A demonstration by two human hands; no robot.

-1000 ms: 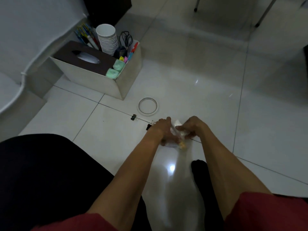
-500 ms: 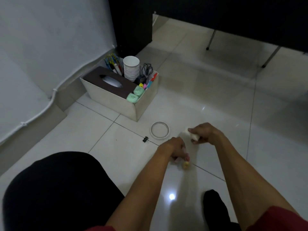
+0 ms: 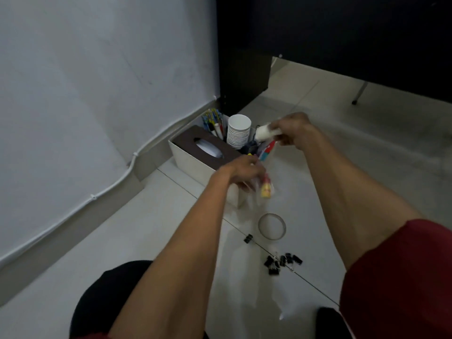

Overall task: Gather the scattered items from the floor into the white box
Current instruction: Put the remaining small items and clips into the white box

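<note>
The white box point(image 3: 193, 163) stands on the floor by the wall, with a brown tissue lid, a stack of white cups point(image 3: 238, 132), pens and markers inside. My right hand point(image 3: 291, 129) grips a small white roll point(image 3: 263, 133) above the box's far corner. My left hand point(image 3: 244, 173) hovers over the box's near end and holds a small yellow and red tube point(image 3: 266, 189). On the floor lie a clear tape ring point(image 3: 272, 226), one black binder clip point(image 3: 248, 239) and a cluster of several black binder clips point(image 3: 281, 261).
A grey wall with a white cable runs along the left. Dark furniture point(image 3: 244, 77) stands behind the box, and a chair leg point(image 3: 359, 92) shows at the back right. My dark knee point(image 3: 105, 302) fills the lower left. Pale floor tiles spread to the right.
Both hands rose from the floor and moved forward to the box, each carrying its item. The view tilted up. The binder clips they had covered now show on the tiles.
</note>
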